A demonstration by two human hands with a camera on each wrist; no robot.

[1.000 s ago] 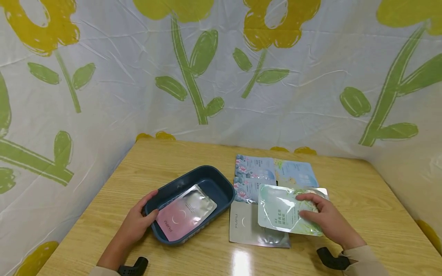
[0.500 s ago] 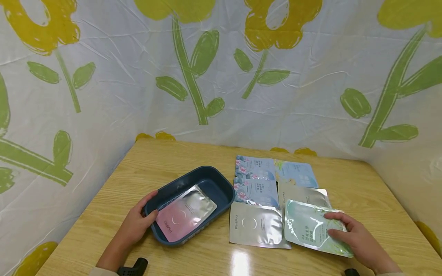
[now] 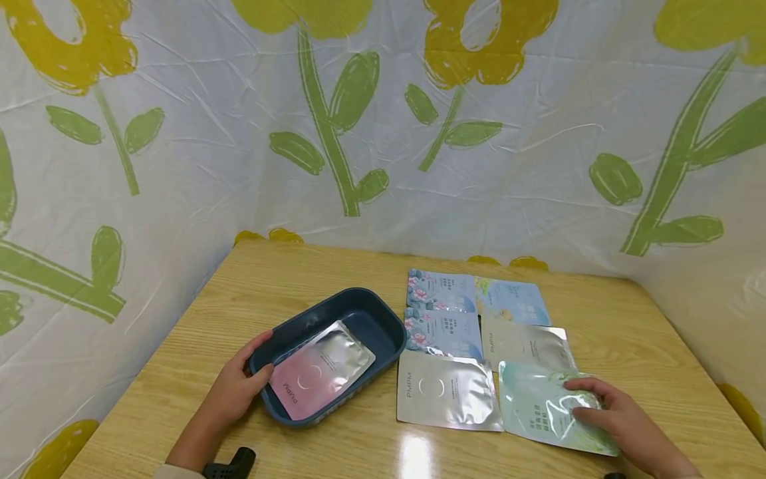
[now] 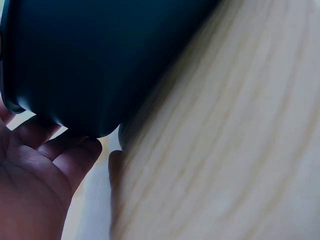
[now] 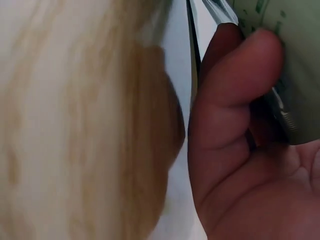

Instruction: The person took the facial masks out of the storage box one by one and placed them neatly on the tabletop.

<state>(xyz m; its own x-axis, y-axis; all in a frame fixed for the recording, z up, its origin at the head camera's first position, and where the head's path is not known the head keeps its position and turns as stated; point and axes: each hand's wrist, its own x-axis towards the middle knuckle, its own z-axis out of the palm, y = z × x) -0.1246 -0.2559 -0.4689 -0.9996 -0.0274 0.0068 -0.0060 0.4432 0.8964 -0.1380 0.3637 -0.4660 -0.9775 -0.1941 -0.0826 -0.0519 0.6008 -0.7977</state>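
Observation:
My left hand (image 3: 235,389) grips the near left end of a dark blue plastic basin (image 3: 378,336), thumb over the rim. In the left wrist view, curled fingers (image 4: 77,155) touch the basin's outer side. A pink-and-silver sheet mask packet (image 3: 320,372) lies inside it. On the right, my right hand (image 3: 625,419) pinches the right side of a pale green sheet mask packet (image 3: 535,406), low over the table. That packet sits right of one silver packet (image 3: 445,392) and overlaps the near edge of another silver packet (image 3: 529,342).
Behind the silver packets lie two flowered blue packets (image 3: 443,332) and a light blue packet (image 3: 517,301). All rest on a wooden table (image 3: 353,452). A flower-printed cloth (image 3: 538,193) hangs along the back and sides.
The right hand has carried the green packet right and toward me, down to beside the near silver packet, uncovering the silver packets. The left hand and basin have stayed put.

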